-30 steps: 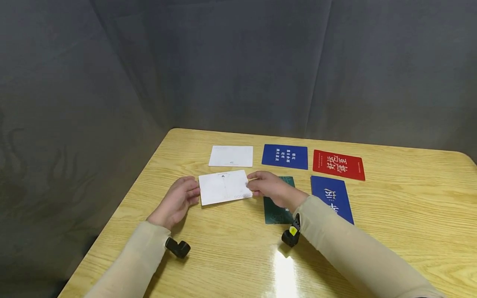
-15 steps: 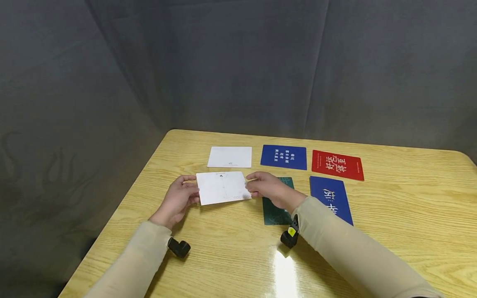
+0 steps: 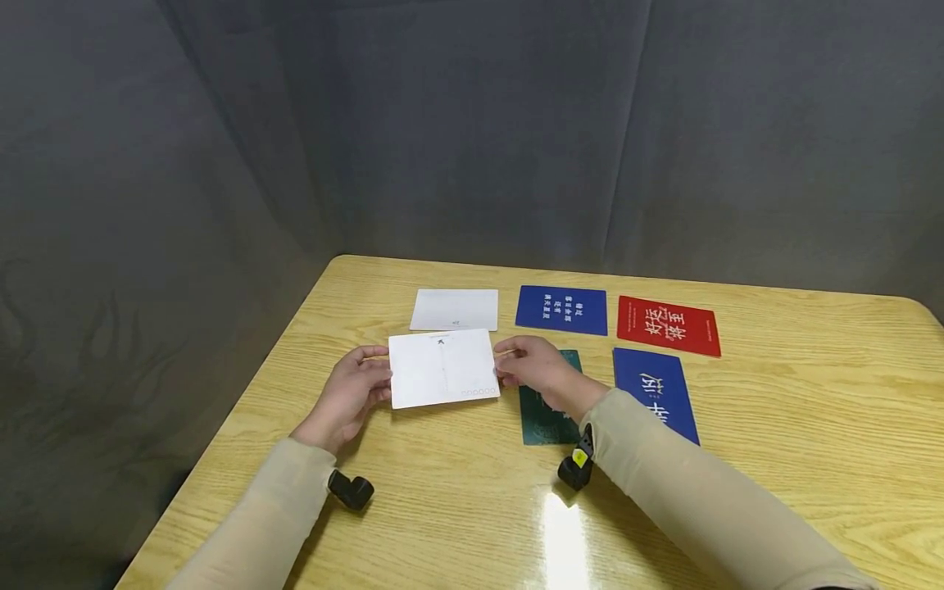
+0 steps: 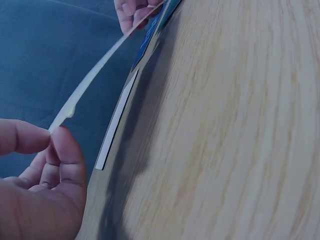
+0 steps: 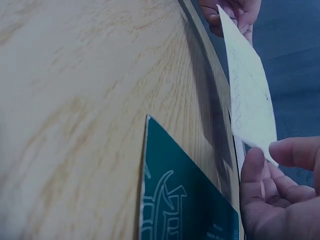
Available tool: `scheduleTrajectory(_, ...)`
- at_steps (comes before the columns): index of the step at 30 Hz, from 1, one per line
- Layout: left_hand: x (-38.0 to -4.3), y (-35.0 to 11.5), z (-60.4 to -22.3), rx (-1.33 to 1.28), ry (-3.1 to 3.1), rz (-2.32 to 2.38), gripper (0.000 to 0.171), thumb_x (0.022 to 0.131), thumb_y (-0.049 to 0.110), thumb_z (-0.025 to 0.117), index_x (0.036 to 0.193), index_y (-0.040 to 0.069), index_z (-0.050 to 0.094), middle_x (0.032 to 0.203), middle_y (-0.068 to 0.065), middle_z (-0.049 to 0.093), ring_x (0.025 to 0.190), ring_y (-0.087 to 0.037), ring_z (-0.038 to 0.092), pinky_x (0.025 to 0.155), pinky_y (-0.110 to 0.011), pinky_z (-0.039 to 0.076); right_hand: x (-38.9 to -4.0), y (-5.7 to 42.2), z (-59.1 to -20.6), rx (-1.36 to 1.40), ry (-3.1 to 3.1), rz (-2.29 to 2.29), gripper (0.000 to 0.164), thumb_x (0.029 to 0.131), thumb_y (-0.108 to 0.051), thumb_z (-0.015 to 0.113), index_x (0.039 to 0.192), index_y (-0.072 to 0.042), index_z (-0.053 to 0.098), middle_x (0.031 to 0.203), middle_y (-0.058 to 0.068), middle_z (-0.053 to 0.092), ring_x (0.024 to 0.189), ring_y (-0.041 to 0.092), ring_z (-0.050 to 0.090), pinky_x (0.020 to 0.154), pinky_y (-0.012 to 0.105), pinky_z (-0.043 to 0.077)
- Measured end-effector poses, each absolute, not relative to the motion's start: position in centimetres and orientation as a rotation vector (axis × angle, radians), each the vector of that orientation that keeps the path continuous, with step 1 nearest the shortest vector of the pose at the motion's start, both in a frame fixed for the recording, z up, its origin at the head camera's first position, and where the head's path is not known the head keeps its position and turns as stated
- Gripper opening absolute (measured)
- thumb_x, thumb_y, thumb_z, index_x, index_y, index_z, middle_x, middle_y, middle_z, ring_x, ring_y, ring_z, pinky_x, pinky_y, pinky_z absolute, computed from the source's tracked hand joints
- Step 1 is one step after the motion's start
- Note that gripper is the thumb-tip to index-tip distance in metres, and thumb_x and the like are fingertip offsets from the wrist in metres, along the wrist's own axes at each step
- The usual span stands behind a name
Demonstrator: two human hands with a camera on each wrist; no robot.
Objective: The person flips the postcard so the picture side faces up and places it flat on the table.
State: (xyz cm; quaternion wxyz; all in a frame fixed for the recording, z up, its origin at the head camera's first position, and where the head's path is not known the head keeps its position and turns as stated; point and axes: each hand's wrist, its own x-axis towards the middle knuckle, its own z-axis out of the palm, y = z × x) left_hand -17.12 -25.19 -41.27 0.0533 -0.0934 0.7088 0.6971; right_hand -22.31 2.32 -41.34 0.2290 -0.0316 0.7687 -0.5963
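Observation:
A white postcard (image 3: 442,373) with a small dark mark and a row of small printed shapes is held between both hands, raised above the table. My left hand (image 3: 350,393) pinches its left edge between thumb and finger; the left wrist view shows the card (image 4: 82,87) nearly edge-on and slightly bowed. At the opposite edge, my right hand (image 3: 542,373) pinches the card near a corner, as the right wrist view shows. Below that hand and forearm lies a green card (image 3: 542,418), partly covered. Another white card (image 3: 454,310) lies flat just behind the held one.
A blue card (image 3: 562,311) and a red card (image 3: 668,326) lie in the back row. Another blue card (image 3: 656,389) lies in front of them, partly hidden by the right sleeve. The wooden table (image 3: 811,426) has a dark curtain (image 3: 472,139) behind it.
The held postcard has tilted a little, its far edge lifting and its face showing more fully. Both hands have shifted only slightly. The cards on the table stay where they were.

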Motion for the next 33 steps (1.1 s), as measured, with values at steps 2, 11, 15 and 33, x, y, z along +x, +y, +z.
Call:
scheduleTrajectory(2, -17.09, -25.26, -41.29, -0.266, 2.16, 2.114, 0.035, 0.102, -0.007, 0.049, 0.137, -0.01, 0.044, 0.103, -0.007, 0.056, 0.084, -0.013, 0.056, 0.07, -0.02, 0.051, -22.39, 2.29, -41.39, -0.077, 2.109, -1.66, 0.029, 0.105, -0.002, 0.055, 0.132, 0.007, 0.058, 0.112, 0.018, 0.063, 0.097, 0.026, 0.062, 0.091, 0.039, 0.056)
scheduleTrajectory(11, -16.99, -25.42, -40.98, -0.231, 2.183, 2.067, 0.029, 0.104, -0.001, 0.05, 0.131, -0.013, 0.048, 0.104, -0.008, 0.056, 0.086, -0.014, 0.056, 0.074, -0.021, 0.052, -22.45, 2.43, -41.49, -0.088, 2.132, -1.644, 0.019, 0.106, -0.005, 0.055, 0.121, 0.005, 0.061, 0.104, 0.014, 0.061, 0.091, 0.024, 0.059, 0.087, 0.036, 0.055)
scheduleTrajectory(15, -17.16, -25.37, -40.83, -0.234, 2.192, 2.056, 0.027, 0.105, 0.0, 0.051, 0.129, -0.012, 0.05, 0.104, -0.008, 0.056, 0.087, -0.014, 0.056, 0.075, -0.022, 0.052, -22.46, 2.69, -41.28, -0.106, 2.178, -1.624, 0.017, 0.106, -0.009, 0.057, 0.119, 0.002, 0.062, 0.099, 0.012, 0.059, 0.087, 0.024, 0.053, 0.081, 0.034, 0.049)
scheduleTrajectory(33, -17.37, -24.95, -41.08, -0.256, 2.106, 2.231, 0.009, 0.102, -0.009, 0.05, 0.103, -0.007, 0.059, 0.094, -0.008, 0.059, 0.081, -0.014, 0.061, 0.072, -0.022, 0.054, -22.28, 3.24, -41.31, -0.183, 1.998, -1.845, 0.014, 0.108, -0.002, 0.05, 0.113, 0.007, 0.059, 0.108, 0.017, 0.063, 0.105, 0.028, 0.066, 0.096, 0.041, 0.055)
